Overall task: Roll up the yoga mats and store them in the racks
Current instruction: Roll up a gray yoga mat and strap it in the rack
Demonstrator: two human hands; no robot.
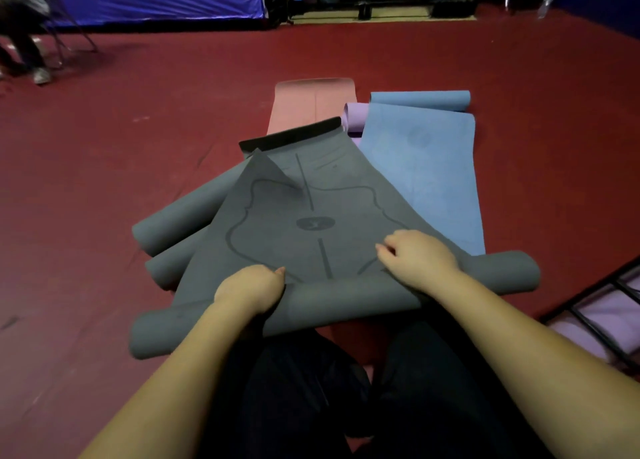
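Both hands curl on the rolled near end of the grey mat (311,223): left hand (251,289) grips the roll, right hand (420,259) presses knuckles-up, fingers bent. Beside the grey mat, leftward, two more grey rolls (173,230). Beyond it: blue mat (422,167), lilac roll (356,117), pink mat (304,102). Right of it, black rack (595,306) holding lilac mats (602,311).
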